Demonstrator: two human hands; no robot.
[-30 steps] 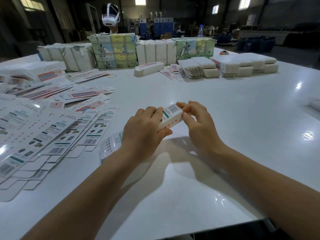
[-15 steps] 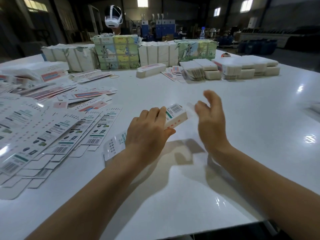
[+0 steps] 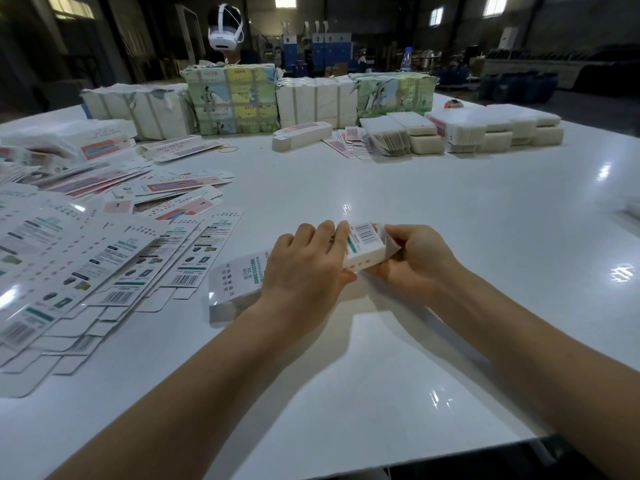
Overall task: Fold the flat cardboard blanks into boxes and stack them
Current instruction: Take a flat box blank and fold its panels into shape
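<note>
Fingers of the left hand (image 3: 304, 271) curl over the top of the half-formed box (image 3: 363, 249), thumb tucked under its near edge, so that hand grasps the box across its middle. Over at the barcode end, the right hand (image 3: 415, 263) closes around the box's tip, fingers wrapped under and behind it, with a small end flap (image 3: 389, 242) sticking out between box and fingers. Both hands hold it just above the white table (image 3: 450, 202), the long body running out to the left past the left wrist, its printed end (image 3: 239, 277) low over the surface.

Left of the hands, a wide spread of flat blanks (image 3: 86, 258) lies fanned and overlapping, barcodes facing up. Beyond them, pink-printed blanks (image 3: 166, 188) are scattered in a looser heap. Along the far edge stand wrapped bundles (image 3: 232, 98), green-printed ones beside plain white ones, and to the right low stacks of white card (image 3: 491, 129). A single folded pink-striped box (image 3: 301, 135) rests in front of the bundles. Behind them a person wearing a white headset (image 3: 224, 32) is partly blocked from sight.

The left hand hides the box's middle, so its side seams cannot be read. Whether the end flap is tucked or loose is hard to tell. The blanks run off the left edge.
</note>
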